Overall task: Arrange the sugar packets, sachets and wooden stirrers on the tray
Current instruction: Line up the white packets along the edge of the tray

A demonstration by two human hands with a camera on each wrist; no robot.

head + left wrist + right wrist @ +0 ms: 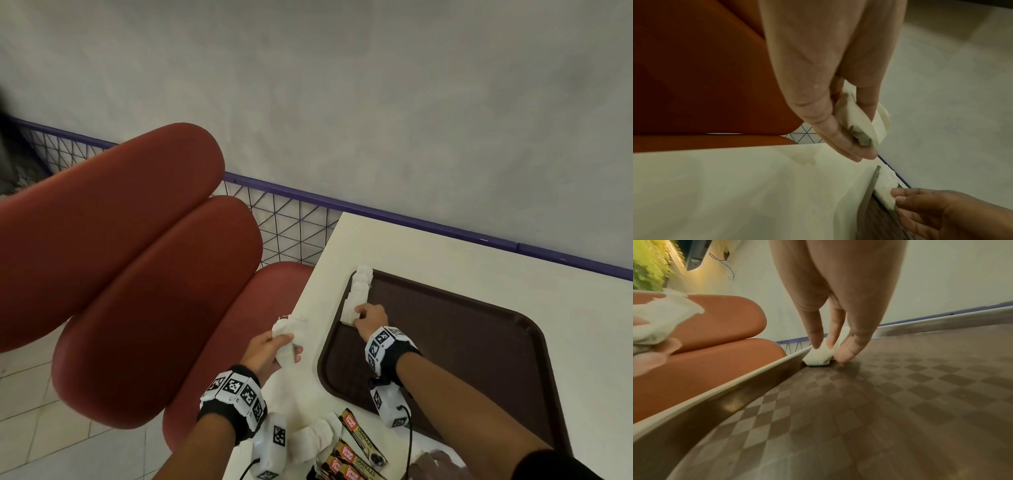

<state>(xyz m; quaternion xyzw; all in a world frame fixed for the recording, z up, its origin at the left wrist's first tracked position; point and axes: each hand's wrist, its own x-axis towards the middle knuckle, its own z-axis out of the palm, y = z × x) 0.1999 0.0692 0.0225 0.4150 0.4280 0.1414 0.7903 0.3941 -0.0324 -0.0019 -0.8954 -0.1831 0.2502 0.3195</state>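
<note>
Your right hand (370, 317) is on the brown tray (479, 342), at its left rim. Its fingertips (844, 353) pinch a white sugar packet (819, 357) that lies against the rim wall. More white packets (361, 282) stand in a row along the same rim, up to the far left corner. Your left hand (270, 349) is above the left edge of the tabletop (445, 253), fingers curled around a small bunch of white packets (857, 125); how many, I cannot tell, maybe two or three. Near your left wrist, loose white packets (315, 438) lie on the tabletop, just beside dark coffee sachets (359, 448).
</note>
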